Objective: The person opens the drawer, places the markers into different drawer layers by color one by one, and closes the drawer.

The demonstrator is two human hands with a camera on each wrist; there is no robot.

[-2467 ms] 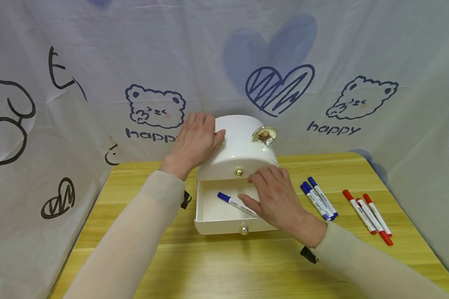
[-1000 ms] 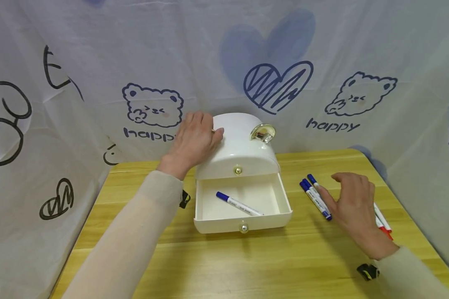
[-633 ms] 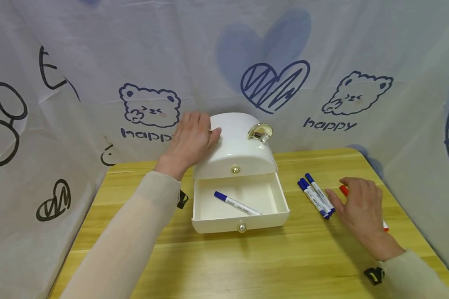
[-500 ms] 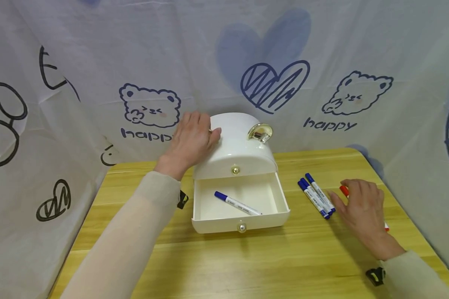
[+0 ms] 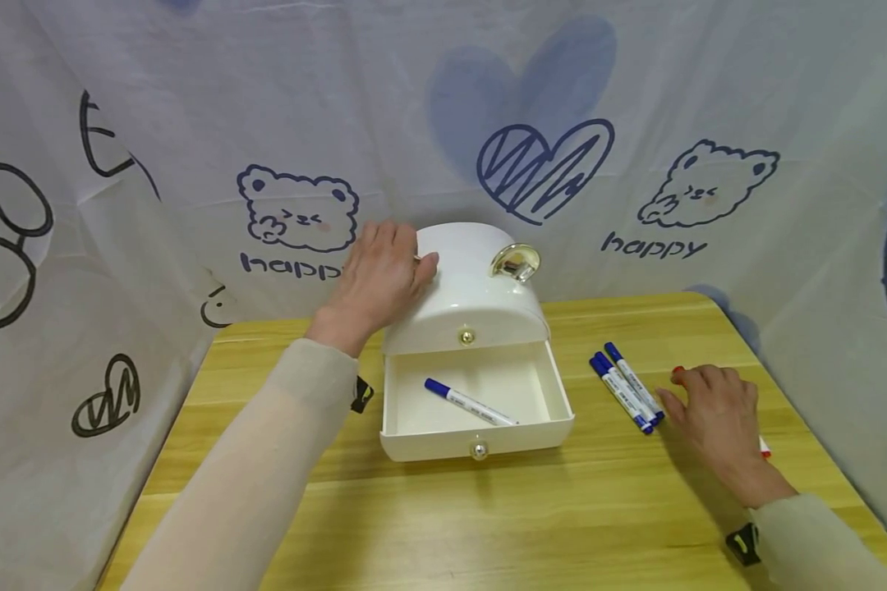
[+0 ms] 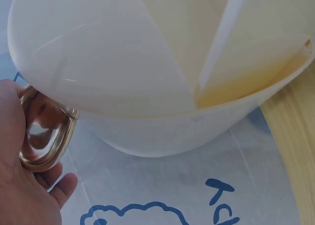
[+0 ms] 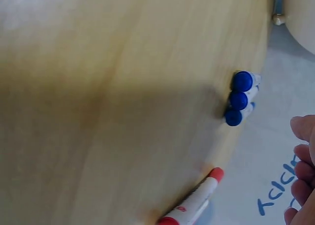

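Note:
A white storage box [image 5: 473,287] with a rounded top and ear-like gold pieces stands at the back of the table. My left hand [image 5: 380,275] grips its left gold ear [image 6: 47,131], thumb and fingers around it in the left wrist view. The lower drawer [image 5: 429,447] is pulled out, and a blue-capped marker [image 5: 473,402] lies slanted in it. My right hand [image 5: 717,419], fingers loosely bent and holding nothing, is over the red markers [image 7: 194,200] and hides most of them in the head view. Left of that hand lie three blue markers [image 5: 624,390], side by side.
The wooden table [image 5: 429,525] backs onto a printed white cloth [image 5: 443,148] that also hangs at both sides. A second gold ear [image 5: 516,261] sticks up at the box's right. The upper drawer, with its gold knob [image 5: 467,337], is closed.
From over the drawer, my right hand has moved right, past the blue markers, to above the red ones, lately edging closer to them. My left hand stays on the ear.

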